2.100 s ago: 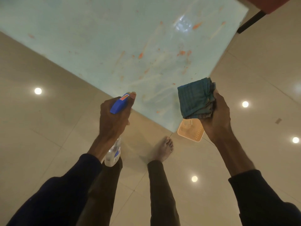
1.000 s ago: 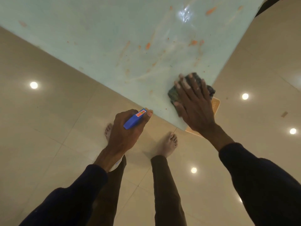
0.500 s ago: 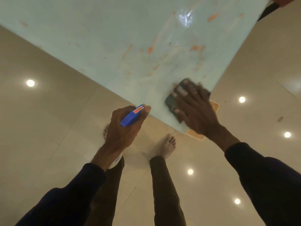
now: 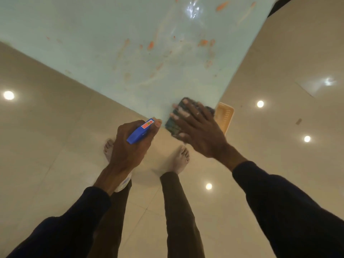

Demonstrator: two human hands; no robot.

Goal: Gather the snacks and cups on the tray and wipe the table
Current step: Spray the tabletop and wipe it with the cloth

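Observation:
A pale green glass table [image 4: 115, 40] fills the top of the view, smeared with orange stains [image 4: 150, 45] and wet streaks. My right hand [image 4: 197, 131] lies flat with straight fingers on a dark green cloth [image 4: 174, 125], pressing it onto the table's near corner. My left hand [image 4: 130, 146] grips a spray bottle [image 4: 140, 132] with a blue head, held just off the table's near edge; the clear bottle body shows below my wrist. No snacks or cups are in view.
An orange plastic basket [image 4: 224, 116] sits on the floor beside the table corner, partly under it. My bare feet [image 4: 181, 159] stand on glossy beige tiles that reflect ceiling lights. A dark chair leg [image 4: 279, 4] shows at the top right.
My right hand brought the cloth down onto the table corner and has slid it toward the near edge. The left hand with the spray bottle lowered and stayed beside the edge.

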